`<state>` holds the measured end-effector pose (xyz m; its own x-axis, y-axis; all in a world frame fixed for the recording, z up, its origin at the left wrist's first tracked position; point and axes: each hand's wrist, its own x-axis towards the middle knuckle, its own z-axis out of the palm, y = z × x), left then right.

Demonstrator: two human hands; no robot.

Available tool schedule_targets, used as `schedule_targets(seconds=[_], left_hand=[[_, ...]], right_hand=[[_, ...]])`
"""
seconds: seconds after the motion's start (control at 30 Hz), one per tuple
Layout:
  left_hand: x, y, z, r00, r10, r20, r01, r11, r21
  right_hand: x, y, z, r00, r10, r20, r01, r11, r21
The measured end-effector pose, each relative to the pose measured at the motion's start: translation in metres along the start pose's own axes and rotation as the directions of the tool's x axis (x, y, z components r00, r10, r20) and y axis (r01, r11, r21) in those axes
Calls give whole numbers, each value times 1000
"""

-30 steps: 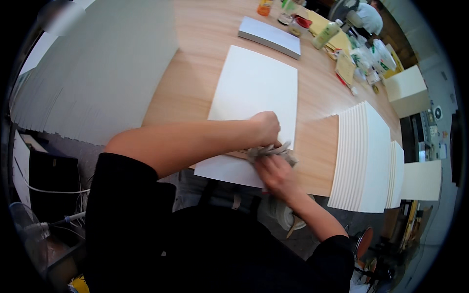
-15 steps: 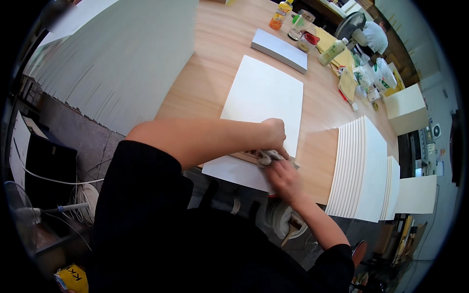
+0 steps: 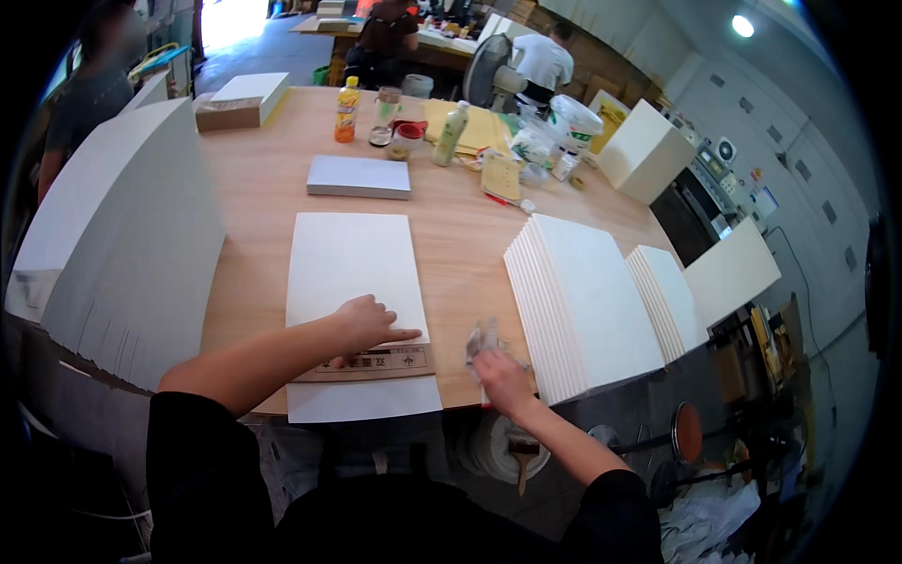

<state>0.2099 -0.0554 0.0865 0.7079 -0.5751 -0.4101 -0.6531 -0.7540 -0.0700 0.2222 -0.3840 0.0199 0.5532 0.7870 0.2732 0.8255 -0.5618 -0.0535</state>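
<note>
A large white sheet lies on the wooden table in front of me. Across its near part runs a brown printed strip, with white board showing below it. My left hand rests over the sheet just above this strip, index finger stretched to the right and thumb pointing down onto the strip; it grips nothing. To the right of the sheet, my right hand is closed on a crumpled greyish-white cloth over the bare wood. The fingertips in the cloth are partly hidden.
Tall stacks of white boards stand left and right. Beyond the sheet lies a white block of paper. Bottles, a red-rimmed jar and yellow paper stand farther back. A brush rests on a bucket below. Other people are around.
My right hand with the cloth has moved right, off the strip. My left hand has shifted left relative to the sheet, uncovering more of the strip. The view has tilted up.
</note>
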Motion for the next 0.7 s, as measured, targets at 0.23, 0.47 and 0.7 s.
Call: schedule_targets(seconds=[0.23,0.47,0.7], left_hand=[[-70,31,65,919,-255,-302,176,948,-266],[-92,42,87,788,-161,-594,106,986,-127],[-91,-24,-2,645,-288,-708,497,862,103]], right_hand=[[-15,12,36,820,456,-346,-285,849,445],[18,4,15,765,581,-278,-310,710,632],[120,-18,-23,687,440,578,-463,-347,815]])
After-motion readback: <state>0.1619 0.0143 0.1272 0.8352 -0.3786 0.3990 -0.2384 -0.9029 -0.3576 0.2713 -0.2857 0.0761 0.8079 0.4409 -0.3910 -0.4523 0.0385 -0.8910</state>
